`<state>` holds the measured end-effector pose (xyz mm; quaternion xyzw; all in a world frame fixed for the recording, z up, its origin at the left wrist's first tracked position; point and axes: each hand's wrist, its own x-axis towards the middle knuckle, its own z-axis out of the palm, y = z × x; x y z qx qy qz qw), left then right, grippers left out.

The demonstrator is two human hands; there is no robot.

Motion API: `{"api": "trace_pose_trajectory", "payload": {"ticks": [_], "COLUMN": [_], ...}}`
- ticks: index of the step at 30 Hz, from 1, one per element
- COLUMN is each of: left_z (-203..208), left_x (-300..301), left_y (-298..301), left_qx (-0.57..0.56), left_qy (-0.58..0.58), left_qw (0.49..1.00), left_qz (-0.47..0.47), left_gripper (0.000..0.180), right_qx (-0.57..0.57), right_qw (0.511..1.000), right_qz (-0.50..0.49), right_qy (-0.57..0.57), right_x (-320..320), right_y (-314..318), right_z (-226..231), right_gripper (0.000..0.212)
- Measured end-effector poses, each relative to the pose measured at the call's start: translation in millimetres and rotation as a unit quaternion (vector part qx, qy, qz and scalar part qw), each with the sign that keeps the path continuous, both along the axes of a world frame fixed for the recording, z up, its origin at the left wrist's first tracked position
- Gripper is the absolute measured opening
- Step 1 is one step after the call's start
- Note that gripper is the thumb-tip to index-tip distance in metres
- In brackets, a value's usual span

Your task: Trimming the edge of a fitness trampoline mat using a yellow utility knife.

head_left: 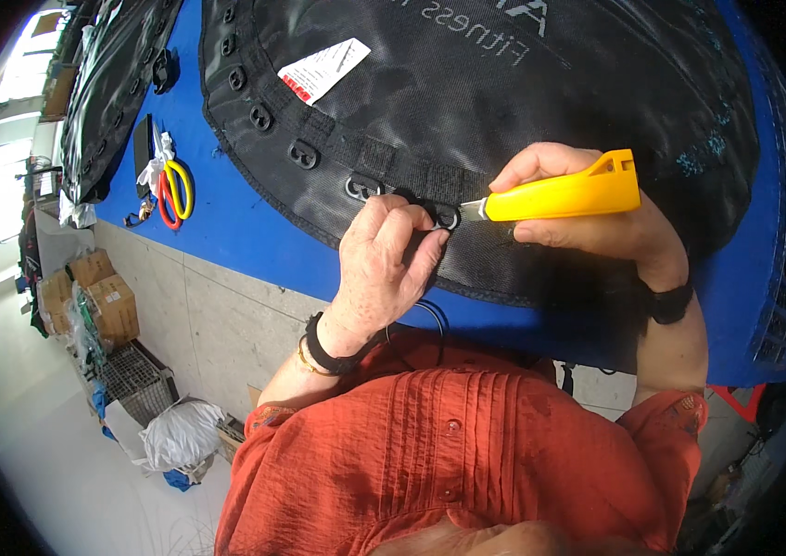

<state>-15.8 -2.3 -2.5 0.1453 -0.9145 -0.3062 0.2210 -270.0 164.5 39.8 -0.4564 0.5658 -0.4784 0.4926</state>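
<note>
A round black mesh mat (393,102) covers much of the blue table, with black plastic rings (303,154) along its webbing edge. My left hand (382,255) is closed, its thumb and fingers pinching one of these black plastic rings (447,217) at the near edge. My right hand (597,243) is wrapped round the yellow handle of a utility knife (560,197). The knife's short metal tip points left and lies right beside the pinched ring; whether it touches the ring or the webbing, I cannot tell. A white label (324,69) lies on the mat.
Scissors with red and yellow handles (173,195) lie on the blue table (217,218) to the left. Another black mesh piece (120,83) sits at the far left. Cardboard boxes (110,306), a wire crate (138,380) and a white plastic bag (182,434) stand on the floor.
</note>
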Motion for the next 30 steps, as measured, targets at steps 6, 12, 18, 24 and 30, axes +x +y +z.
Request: {"api": "trace_pose_trajectory", "payload": {"ticks": [6,12,18,24,30], "left_z": [0.3,0.8,1.1,1.9,0.9], "left_x": [-1.1,0.6,0.3,-0.3,0.0], "left_y": [-0.3,0.6,0.0,1.1,0.5], "left_qx": [-0.007,0.000,0.004,0.002,-0.003], "left_qy": [-0.001,-0.008,-0.006,-0.006,-0.003], "left_qw": [1.000,1.000,1.000,1.000,1.000], "left_qz": [-0.004,0.002,-0.002,-0.001,-0.003], "left_gripper": [0.027,0.027,0.027,0.027,0.027], "right_qx": [-0.005,-0.047,-0.157,-0.184,-0.122], "right_qw": [0.999,0.990,0.965,0.954,0.968], "right_qz": [-0.046,-0.084,-0.064,-0.073,-0.099], "right_qy": [0.025,0.104,0.201,0.227,0.196], "right_x": [9.2,20.3,21.9,21.8,28.8], "right_y": [-3.3,-9.2,-9.4,-10.5,-12.4], "right_z": [-1.1,-9.3,-22.0,-24.4,-15.8], "right_gripper": [0.034,0.031,0.021,0.019,0.018]}}
